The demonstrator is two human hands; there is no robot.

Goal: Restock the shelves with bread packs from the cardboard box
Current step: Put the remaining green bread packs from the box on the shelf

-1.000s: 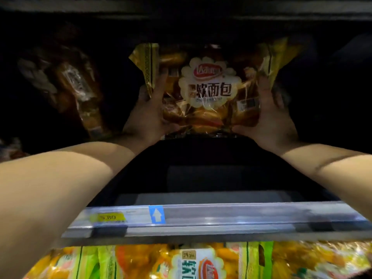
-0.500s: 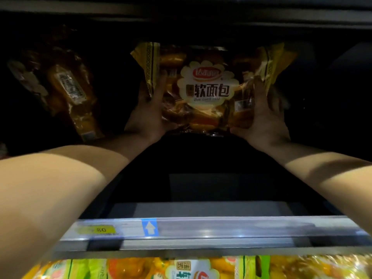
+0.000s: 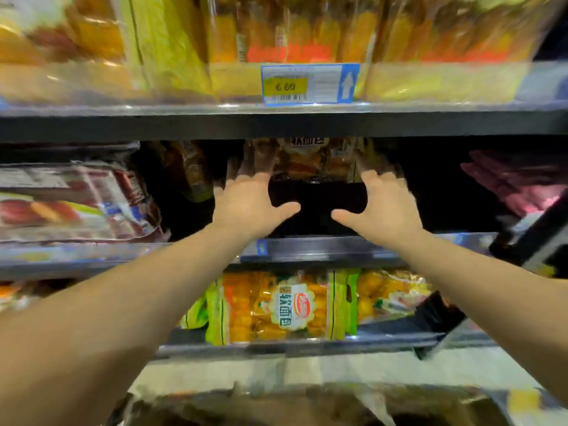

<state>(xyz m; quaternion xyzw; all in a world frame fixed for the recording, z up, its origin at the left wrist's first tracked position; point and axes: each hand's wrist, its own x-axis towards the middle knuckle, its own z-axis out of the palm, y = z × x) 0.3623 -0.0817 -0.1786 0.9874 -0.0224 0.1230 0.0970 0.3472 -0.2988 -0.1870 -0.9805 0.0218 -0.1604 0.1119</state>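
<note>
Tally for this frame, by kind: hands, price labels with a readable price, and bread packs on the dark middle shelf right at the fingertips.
Hands: 2, the left hand and the right hand
Readable price label: 1
Bread pack at the fingertips: 1
Total: 4

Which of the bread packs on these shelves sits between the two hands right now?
The brown bread pack deep in the dark middle shelf, between the left hand and right hand. The green-edged yellow pack lies one shelf below.
</note>
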